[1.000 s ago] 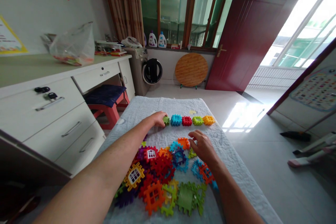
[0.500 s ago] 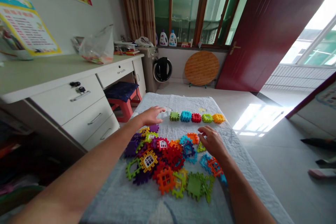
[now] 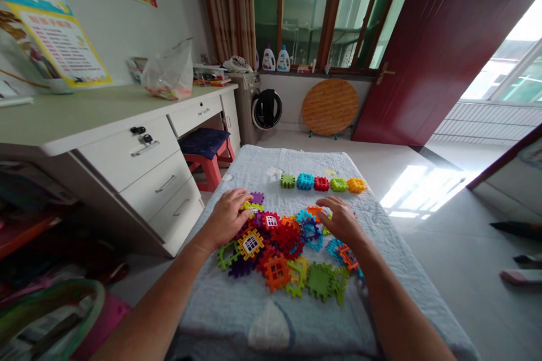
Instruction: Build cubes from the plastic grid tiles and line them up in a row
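Location is reading as a home: a front-loading washing machine (image 3: 245, 110) is standing near a patterned curtain (image 3: 235, 11) and window (image 3: 305, 5), with two detergent jugs (image 3: 283, 60) sitting on the sill (image 3: 292, 73). A white drawer desk (image 3: 101, 110) is running along the left side beneath wall posters (image 3: 63, 48), with a plastic stool (image 3: 205, 142) sitting partly under it. A round wooden tabletop (image 3: 330, 106) is standing on edge below the window.

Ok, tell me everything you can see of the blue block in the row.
The blue block looks like plastic, boxy, with toothed edges. It rests on the grey-blue cloth, second from left, between the dark green block and the red block; whether it touches either is hard to tell. Nothing grips it.
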